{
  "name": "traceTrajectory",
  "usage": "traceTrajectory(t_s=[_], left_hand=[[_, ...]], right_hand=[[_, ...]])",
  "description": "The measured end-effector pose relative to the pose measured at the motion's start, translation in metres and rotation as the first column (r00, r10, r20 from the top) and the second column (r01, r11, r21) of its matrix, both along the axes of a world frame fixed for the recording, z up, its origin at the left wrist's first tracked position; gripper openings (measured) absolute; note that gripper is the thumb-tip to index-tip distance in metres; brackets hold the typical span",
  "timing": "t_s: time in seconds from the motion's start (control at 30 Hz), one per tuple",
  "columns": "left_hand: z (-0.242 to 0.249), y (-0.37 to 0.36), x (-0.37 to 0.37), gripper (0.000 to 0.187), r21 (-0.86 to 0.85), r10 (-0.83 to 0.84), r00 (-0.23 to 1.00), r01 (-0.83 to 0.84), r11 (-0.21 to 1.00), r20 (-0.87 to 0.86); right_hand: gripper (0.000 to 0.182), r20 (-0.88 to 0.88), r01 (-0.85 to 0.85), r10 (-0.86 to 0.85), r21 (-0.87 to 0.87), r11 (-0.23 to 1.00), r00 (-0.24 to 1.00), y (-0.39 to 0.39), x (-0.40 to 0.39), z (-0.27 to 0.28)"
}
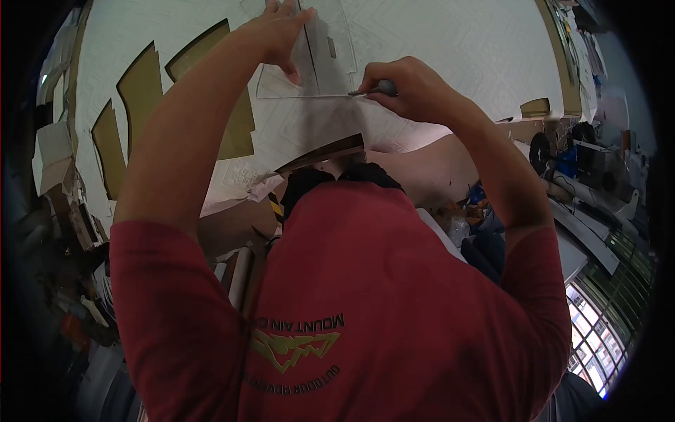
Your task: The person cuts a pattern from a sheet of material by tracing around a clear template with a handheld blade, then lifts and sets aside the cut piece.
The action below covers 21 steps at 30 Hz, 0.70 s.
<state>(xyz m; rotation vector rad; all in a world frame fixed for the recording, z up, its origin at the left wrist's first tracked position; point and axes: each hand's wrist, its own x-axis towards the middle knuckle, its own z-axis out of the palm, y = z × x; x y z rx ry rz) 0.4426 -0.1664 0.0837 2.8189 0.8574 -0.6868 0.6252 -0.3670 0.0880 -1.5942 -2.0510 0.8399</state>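
Observation:
My left hand (280, 35) presses on a clear template (334, 74) at the top middle, its thumb and fingers spread apart. The template lies over a pale patterned sheet (422, 35), and a dark line runs down through it. Right of the template's lower edge, my right hand (408, 88) is closed around a small grey-handled knife (386, 87). The knife's tip points left and meets the template's lower right corner. Its blade is too small to make out clearly.
Curved openings in the pale sheet, left of my left arm, show a brown surface (143, 91). A dark cut strip (327, 155) stands near the sheet's front edge, close to my body. Machinery (598, 169) is at the right, and cardboard (56, 158) at the left.

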Motion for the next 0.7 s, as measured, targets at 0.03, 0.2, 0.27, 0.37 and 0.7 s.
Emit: traceTrajectory(t_s=[0.03, 0.2, 0.27, 0.37, 0.7], left_hand=[[-0.004, 0.001, -0.001, 0.140, 0.065, -0.024, 1.000, 0.023, 0.998, 0.000], [0.016, -0.004, 0.003, 0.140, -0.037, 0.001, 1.000, -0.002, 0.999, -0.005], [0.012, 0.001, 0.002, 0.139, -0.020, -0.010, 1.000, 0.010, 1.000, -0.013], [-0.001, 0.008, 0.000, 0.137, 0.019, -0.042, 0.999, 0.043, 0.999, -0.013], [-0.011, 0.018, -0.004, 0.135, -0.026, -0.076, 0.996, 0.078, 0.997, 0.056]], right_hand=[[0.013, -0.003, 0.000, 0.000, 0.000, 1.000, 1.000, -0.002, 0.001, -0.002], [0.013, -0.300, 0.114, -0.084, 0.083, 0.990, 0.950, -0.007, -0.015, -0.038], [0.011, -0.345, 0.113, -0.055, 0.150, 0.982, 0.937, 0.013, -0.051, -0.052], [0.010, -0.383, 0.221, -0.126, 0.215, 0.951, 0.915, 0.046, -0.124, -0.061], [0.012, -0.349, 0.371, -0.276, 0.241, 0.897, 0.895, 0.046, -0.149, -0.063]])
